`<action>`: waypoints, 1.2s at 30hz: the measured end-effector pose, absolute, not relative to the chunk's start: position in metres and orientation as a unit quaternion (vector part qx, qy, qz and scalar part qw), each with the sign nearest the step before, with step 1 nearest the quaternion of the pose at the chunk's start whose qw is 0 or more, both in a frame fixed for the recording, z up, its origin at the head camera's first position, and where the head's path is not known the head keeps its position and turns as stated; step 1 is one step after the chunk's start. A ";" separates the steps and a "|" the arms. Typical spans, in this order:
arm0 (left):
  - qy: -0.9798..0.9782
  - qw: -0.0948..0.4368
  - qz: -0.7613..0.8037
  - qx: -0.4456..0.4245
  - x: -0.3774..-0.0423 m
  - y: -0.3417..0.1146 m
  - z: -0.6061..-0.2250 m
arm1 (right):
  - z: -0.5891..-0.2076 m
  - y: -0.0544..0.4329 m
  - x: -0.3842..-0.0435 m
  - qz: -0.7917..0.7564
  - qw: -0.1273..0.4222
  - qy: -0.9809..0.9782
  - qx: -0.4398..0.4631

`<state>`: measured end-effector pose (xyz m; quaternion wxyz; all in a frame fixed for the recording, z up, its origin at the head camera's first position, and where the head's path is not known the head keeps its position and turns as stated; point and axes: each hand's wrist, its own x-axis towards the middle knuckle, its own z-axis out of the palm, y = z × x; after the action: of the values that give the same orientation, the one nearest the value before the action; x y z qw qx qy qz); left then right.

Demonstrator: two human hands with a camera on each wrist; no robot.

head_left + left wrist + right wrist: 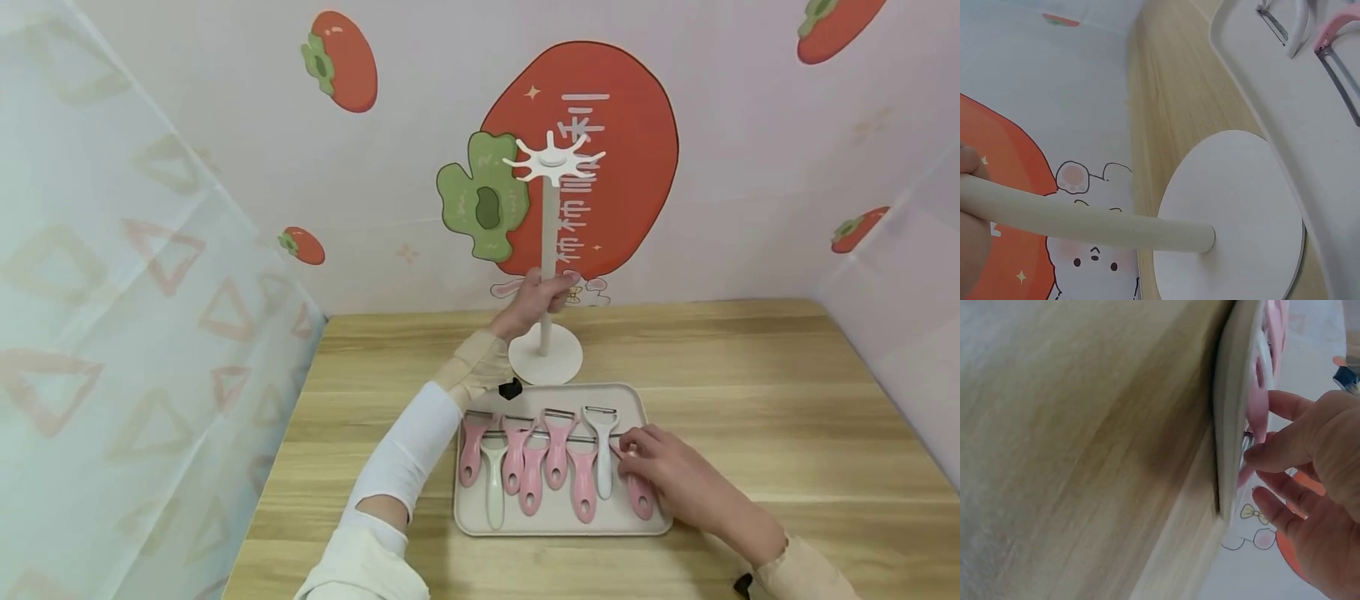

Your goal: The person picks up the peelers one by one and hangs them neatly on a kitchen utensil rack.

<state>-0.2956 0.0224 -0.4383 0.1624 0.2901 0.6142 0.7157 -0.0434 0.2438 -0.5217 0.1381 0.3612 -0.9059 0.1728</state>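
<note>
My left hand (531,304) grips the pole (551,225) of a white stand partway up. The stand is upright, with curved hooks (552,160) spread around its top and a round base (562,362) on the table. No peeler hangs from those hooks. My right hand (671,475) is at the right side of a pale tray (622,521), pinching a pink peeler (641,498) near its head. The fingers cover the blade end. In the right wrist view, thumb and fingers close around pink plastic (1258,403) just over the tray's rim.
On the tray lie several more pink peelers (557,454), a white peeler (604,454) and a pale green peeler (495,492), some crowded together. The tray stands just in front of the stand's base on a wooden table (735,392). A printed cloth wall (420,192) rises behind.
</note>
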 end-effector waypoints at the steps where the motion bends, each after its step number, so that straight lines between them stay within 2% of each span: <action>1: 0.613 0.162 0.717 0.290 -0.296 0.022 -0.438 | -0.523 0.243 -0.044 0.160 0.142 -0.906 0.364; 10: 0.618 0.155 0.715 0.289 -0.293 0.025 -0.442 | -0.519 0.244 -0.040 0.125 0.149 -0.909 0.369; 20: 0.619 0.149 0.712 0.295 -0.295 0.023 -0.444 | -0.498 0.245 -0.039 0.157 0.128 -0.914 0.351; 27: 0.619 0.145 0.711 0.300 -0.293 0.021 -0.442 | -0.484 0.252 -0.048 0.192 0.148 -0.899 0.366; 32: 0.615 0.149 0.716 0.295 -0.292 0.023 -0.442 | -0.468 0.254 -0.056 0.212 0.148 -0.902 0.346; 36: 0.617 0.148 0.711 0.302 -0.294 0.023 -0.443 | -0.456 0.256 -0.066 0.211 0.170 -0.904 0.330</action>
<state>-0.2936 0.0227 -0.4435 0.1475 0.3019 0.6173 0.7113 -0.0660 0.2562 -0.4555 0.1703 0.3300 -0.9042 0.2111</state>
